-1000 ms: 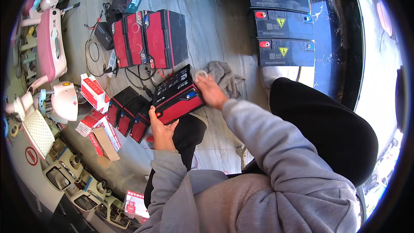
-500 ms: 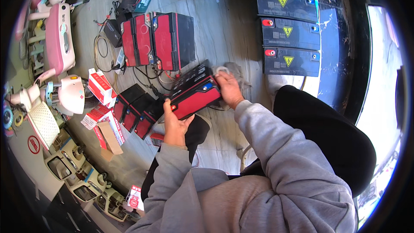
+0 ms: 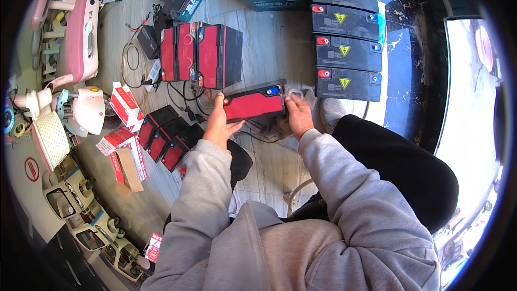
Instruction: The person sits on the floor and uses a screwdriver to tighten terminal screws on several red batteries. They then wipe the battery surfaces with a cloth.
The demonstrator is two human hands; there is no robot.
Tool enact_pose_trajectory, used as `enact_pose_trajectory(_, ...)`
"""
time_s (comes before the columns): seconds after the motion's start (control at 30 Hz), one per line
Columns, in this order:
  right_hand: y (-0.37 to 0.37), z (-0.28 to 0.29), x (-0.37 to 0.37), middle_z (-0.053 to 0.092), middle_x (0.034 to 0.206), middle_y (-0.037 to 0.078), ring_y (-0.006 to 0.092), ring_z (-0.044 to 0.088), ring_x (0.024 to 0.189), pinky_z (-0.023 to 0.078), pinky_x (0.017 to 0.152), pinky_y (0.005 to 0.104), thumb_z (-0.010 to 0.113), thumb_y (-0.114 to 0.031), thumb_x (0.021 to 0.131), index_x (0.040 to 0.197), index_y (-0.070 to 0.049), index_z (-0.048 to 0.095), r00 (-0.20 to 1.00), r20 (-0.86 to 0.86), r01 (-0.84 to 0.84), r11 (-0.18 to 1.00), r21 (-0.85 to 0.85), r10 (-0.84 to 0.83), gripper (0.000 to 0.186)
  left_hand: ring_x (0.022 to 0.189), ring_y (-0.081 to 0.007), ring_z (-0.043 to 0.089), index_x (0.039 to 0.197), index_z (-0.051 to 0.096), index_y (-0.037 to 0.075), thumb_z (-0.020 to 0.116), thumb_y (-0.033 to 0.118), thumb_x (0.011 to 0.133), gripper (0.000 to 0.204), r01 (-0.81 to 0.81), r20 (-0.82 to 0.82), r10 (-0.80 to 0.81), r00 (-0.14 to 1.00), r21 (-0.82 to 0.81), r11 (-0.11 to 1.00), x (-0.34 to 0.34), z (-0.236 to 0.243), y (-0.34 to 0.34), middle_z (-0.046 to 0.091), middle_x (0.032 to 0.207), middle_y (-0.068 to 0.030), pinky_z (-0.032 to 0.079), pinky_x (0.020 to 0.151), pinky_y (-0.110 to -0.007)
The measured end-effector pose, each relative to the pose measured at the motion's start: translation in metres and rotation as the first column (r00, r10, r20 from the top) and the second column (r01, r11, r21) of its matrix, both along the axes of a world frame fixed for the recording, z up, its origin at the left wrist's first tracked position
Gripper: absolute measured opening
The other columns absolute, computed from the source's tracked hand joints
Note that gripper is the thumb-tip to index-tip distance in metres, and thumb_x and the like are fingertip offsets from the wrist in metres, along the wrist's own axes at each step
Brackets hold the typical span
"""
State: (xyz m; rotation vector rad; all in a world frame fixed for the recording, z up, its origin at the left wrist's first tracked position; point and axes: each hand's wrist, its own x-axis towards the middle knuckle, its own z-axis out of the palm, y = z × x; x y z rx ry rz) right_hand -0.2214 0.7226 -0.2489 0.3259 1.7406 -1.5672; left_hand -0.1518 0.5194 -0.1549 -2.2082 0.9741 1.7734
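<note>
Between my hands is a black battery with a red top, a blue terminal cap at its right end and a red one at its left. My left hand grips its left end, thumb along the edge and fingers near the lower side. At the right end my right hand is closed on a grey rag, which touches the battery's end. Part of the rag hangs behind the hand. Just beyond stand larger red-topped batteries; smaller red-topped ones sit to the left, near my knee.
A column of black batteries with yellow warning signs stands to the right. Dark cables lie on the floor beyond my left hand. Red-and-white cartons, one with an open flap, are at left, beside pink scooters.
The battery has gone from tilted, its printed side showing, to nearly level with its red top facing me. Both hands turned with it; the right hand keeps the rag at its end.
</note>
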Motion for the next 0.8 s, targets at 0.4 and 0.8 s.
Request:
enact_pose_trajectory(0.4, -0.006, 0.064, -0.052, 0.055, 0.105, 0.026, 0.0488, 0.058, 0.091, 0.048, 0.08, 0.0507, 0.052, -0.005, 0.088, 0.098, -0.004, 0.061, 0.679, -0.615, -0.408, 0.903, 0.137, 0.401, 0.014, 0.136, -0.0425, 0.042, 0.146, 0.019, -0.019, 0.084, 0.045, 0.072, 0.118, 0.818, 0.464, -0.754, 0.466, -0.55, 0.167, 0.015, 0.014, 0.038, 0.037, 0.145, -0.0367, 0.035, 0.112, -0.04)
enact_pose_trajectory(0.8, 0.001, 0.068, -0.048, 0.054, 0.108, 0.021, 0.0445, 0.061, 0.092, 0.051, 0.082, 0.0501, 0.054, -0.003, 0.084, 0.106, -0.007, 0.064, 0.53, -0.524, -0.519, 0.744, 0.421, 0.666, 0.024, 0.136, -0.0406, 0.041, 0.15, 0.009, -0.014, 0.084, 0.049, 0.072, 0.125, 0.883, 0.467, -0.79, 0.396, -0.429, 0.189, 0.006, 0.023, 0.034, 0.034, 0.149, -0.032, 0.039, 0.109, -0.04)
